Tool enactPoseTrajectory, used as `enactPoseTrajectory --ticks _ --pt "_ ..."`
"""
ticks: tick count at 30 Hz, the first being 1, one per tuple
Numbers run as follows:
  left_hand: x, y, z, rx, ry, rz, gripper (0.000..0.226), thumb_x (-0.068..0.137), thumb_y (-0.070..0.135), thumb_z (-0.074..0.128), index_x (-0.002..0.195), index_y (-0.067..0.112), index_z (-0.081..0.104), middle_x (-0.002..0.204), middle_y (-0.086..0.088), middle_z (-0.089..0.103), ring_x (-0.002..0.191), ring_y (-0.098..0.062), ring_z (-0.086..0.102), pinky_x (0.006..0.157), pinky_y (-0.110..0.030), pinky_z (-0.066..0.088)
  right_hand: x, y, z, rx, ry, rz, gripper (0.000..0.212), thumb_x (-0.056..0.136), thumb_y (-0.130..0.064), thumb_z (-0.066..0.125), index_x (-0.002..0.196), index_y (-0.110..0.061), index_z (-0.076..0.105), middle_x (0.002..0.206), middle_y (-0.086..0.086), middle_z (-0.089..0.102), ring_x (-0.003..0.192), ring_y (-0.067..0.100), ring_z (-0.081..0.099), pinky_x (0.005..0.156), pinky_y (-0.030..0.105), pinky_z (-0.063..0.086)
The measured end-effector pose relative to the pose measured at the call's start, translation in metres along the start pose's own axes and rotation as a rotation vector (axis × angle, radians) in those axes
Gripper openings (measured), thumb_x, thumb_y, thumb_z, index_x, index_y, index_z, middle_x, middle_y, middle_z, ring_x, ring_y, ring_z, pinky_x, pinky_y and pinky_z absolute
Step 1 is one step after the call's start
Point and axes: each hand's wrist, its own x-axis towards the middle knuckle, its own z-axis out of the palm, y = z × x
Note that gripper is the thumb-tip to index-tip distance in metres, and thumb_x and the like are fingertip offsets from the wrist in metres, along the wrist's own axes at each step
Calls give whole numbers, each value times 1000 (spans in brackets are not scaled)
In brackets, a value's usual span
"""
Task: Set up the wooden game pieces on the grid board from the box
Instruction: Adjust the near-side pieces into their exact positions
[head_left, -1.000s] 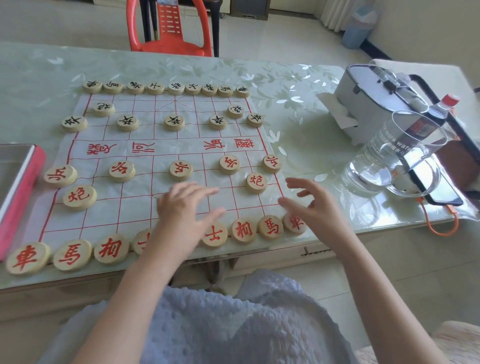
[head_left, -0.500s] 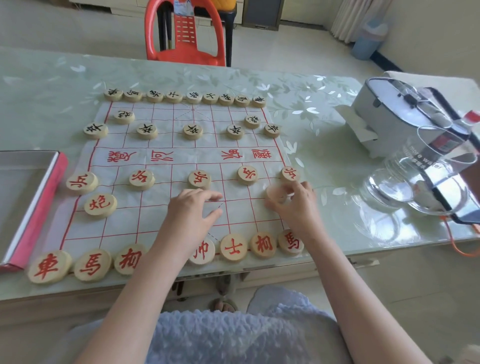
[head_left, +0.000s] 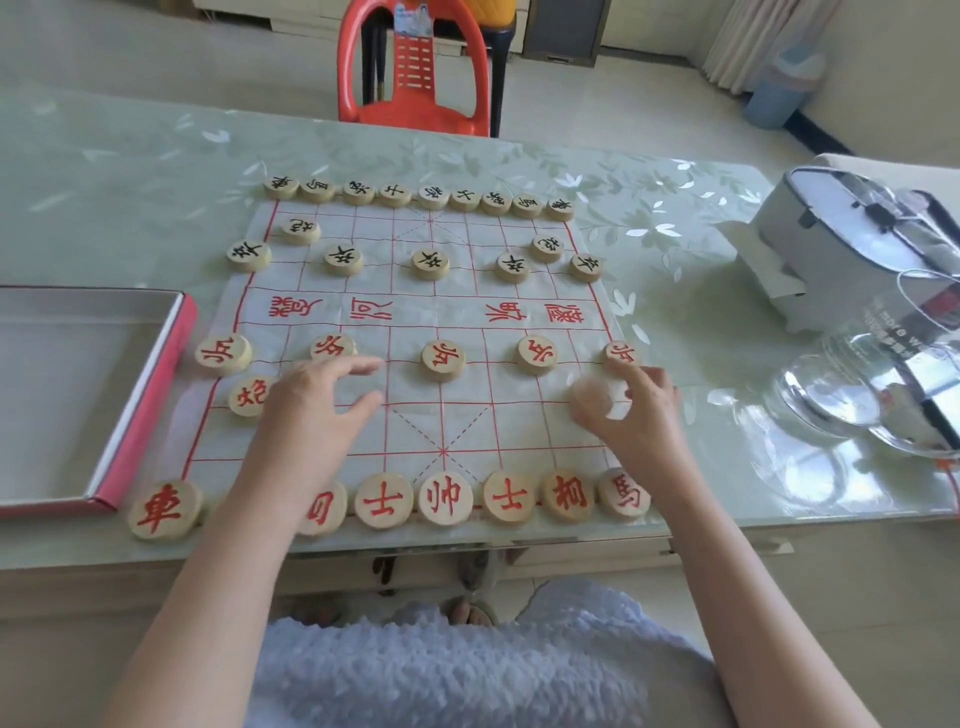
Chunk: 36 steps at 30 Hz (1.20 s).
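Flat round wooden discs occupy the white, red-lined grid board (head_left: 426, 322): black-marked pieces (head_left: 430, 264) in the far rows, red-marked pieces (head_left: 442, 359) in the near rows, one blurred piece (head_left: 592, 399) gripped by the right hand (head_left: 644, 415), and the open red-rimmed box (head_left: 150, 400) just left of the board.

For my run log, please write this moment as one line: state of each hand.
left hand: open, over grid board | right hand: grips blurred wooden piece near board's right edge | box: left of board
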Motion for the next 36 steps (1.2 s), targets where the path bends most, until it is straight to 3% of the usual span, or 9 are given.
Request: enactPoseTrajectory --ticks 2,4,7,11,16,20,25,32,36 --pt "2 -16 -15 15 86 -82 33 83 16 65 116 20 62 116 -9 64 105 -29 59 87 -33 45 -6 -19 0 8 36 -60 59 77 -28 71 131 -21 48 131 2 42 122 23 35 101 36 35" --pt "5 -34 -25 21 155 -159 37 82 14 66 118 19 60 117 -1 60 99 -30 61 79 -30 46 -12 -41 8 10 20 -140 53 77 -28 70 127 -23 51 126 -1 46 119 21 35 99 34 34" --pt "9 -55 -31 25 186 -221 44 74 17 73 117 16 62 126 -8 56 111 -25 55 91 -34 41 -21 -71 28 37 -61 -232 43 79 -29 69 120 -25 57 118 -6 50 115 15 34 91 27 29" --pt "8 -64 -31 68 158 -274 56 66 27 81 116 12 61 118 -10 57 104 -25 56 84 -32 41 -27 -81 45 86 -117 -232 35 82 -28 65 117 -26 58 113 -11 51 118 18 38 92 27 31" --pt "13 -71 -30 60 141 -287 52 63 32 82 108 14 63 109 -6 63 99 -23 59 82 -34 46 -31 -74 48 142 -117 -191 30 82 -27 65 112 -28 59 104 -20 52 117 19 41 91 29 34" --pt "14 -71 -29 23 88 -240 46 64 23 81 107 17 65 110 -3 65 99 -21 59 87 -39 49 -32 -69 49 159 -114 -177 26 83 -26 65 107 -32 59 107 -17 56 116 19 41 90 27 32" --pt "11 -70 -28 32 46 -177 42 68 22 78 108 22 65 112 4 64 101 -16 58 86 -33 48 -35 -71 52 145 -154 -181 25 84 -26 63 109 -28 60 111 -14 57 115 14 39 87 23 27" --pt "10 -71 -28 45 41 -180 45 69 23 77 112 21 63 118 2 62 107 -17 55 88 -31 45 -35 -73 54 127 -163 -192 26 85 -27 61 111 -28 59 112 -14 57 113 11 38 86 22 26" --pt "13 -71 -30 0 65 -197 54 70 29 77 120 21 59 124 1 56 112 -18 53 96 -37 44 -32 -85 62 135 -157 -232 26 85 -23 62 110 -27 60 110 -14 57 109 13 42 76 14 32"
